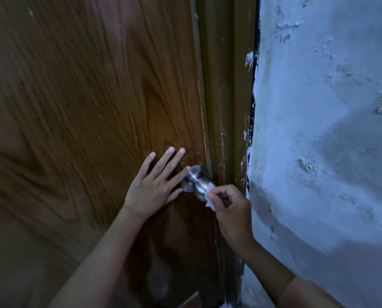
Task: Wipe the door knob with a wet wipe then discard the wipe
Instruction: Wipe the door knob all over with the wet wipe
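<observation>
Two hands at the brown wooden door (85, 96): left hand (151, 187) spread flat, fingers straight, just beside the metal door knob (199, 182). Right hand (230, 210) curled, pinching the white wet wipe (210, 196) against the knob's right side, near the rough white wall (319, 130).

Single view, head-worn, wide-angle. We look forward and down, close against a wood-grain door (85, 107), which fills the left and centre. The door frame (227, 96) runs top to bottom right of centre; a rough white wall (330, 130) bends along the right edge. Our two forearms enter from the bottom, meeting at the metal door knob (197, 182), low and centre. No second view shares the scene.
</observation>
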Motion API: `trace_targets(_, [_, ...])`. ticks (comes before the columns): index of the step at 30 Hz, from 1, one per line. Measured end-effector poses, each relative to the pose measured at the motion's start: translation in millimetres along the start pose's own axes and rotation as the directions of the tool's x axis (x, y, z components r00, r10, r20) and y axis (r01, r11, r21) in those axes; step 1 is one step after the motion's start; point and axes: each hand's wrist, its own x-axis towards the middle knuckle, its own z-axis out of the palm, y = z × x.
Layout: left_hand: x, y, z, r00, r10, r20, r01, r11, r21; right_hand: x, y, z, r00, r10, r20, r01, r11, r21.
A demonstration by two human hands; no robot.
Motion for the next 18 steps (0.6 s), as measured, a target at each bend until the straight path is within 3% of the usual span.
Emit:
trace_targets(7, [1.4, -0.4, -2.0, 1.0, 0.015, -0.015, -0.015, 0.999, 0.029, -3.1, 11.2, 2.6, 0.998, 0.057, -0.025, -0.058, 0.998, -0.028])
trace_targets(13, [0.3, 0.0, -1.4, 1.0, 0.016, -0.018, -0.015, 0.999, 0.042, 2.4, 2.4, -0.4, 0.995, -0.093, 0.028, 0.095, 0.992, -0.08])
trace_targets(18, [0.2, -0.1, -1.2, 1.0, 0.01, -0.01, -0.01, 0.999, 0.041, 1.7, 7.1, -4.2, 0.999, -0.028, -0.02, 0.027, 0.998, -0.054])
